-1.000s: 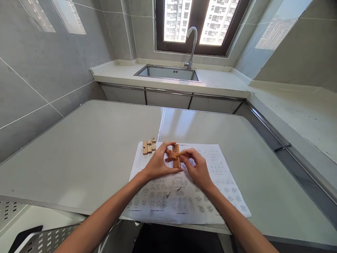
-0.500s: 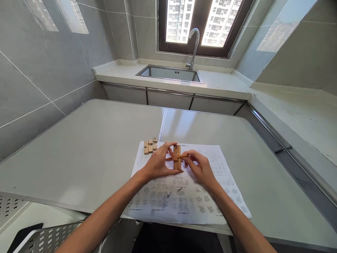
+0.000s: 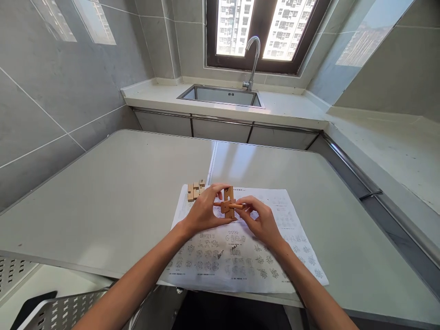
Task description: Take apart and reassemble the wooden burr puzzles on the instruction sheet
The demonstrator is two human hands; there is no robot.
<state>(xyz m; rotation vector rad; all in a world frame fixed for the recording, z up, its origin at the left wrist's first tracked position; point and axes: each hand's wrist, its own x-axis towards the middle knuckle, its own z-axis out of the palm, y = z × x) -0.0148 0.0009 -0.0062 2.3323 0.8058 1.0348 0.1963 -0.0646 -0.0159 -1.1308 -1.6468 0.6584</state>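
Note:
Between my hands is a partly joined wooden burr puzzle, with an upright bar crossed by sideways pieces, above a printed sheet. My left hand is closed on it, fingers at the upright bar's top and thumb at its bottom. On the other side, my right hand pinches the end of a crosswise wooden puzzle piece that sticks out to the right. Several loose notched wooden pieces stand side by side just beyond my left hand. Under both hands lies the paper sheet with small line drawings.
The grey table spreads around the sheet. Past its far edge are a counter with a sink, a faucet and a window. A perforated metal chair is at the lower left, and another counter runs along the right.
The puzzle has turned slightly in my hands and shifted a little to the left. Both hands keep their hold, and the loose pieces have stayed put.

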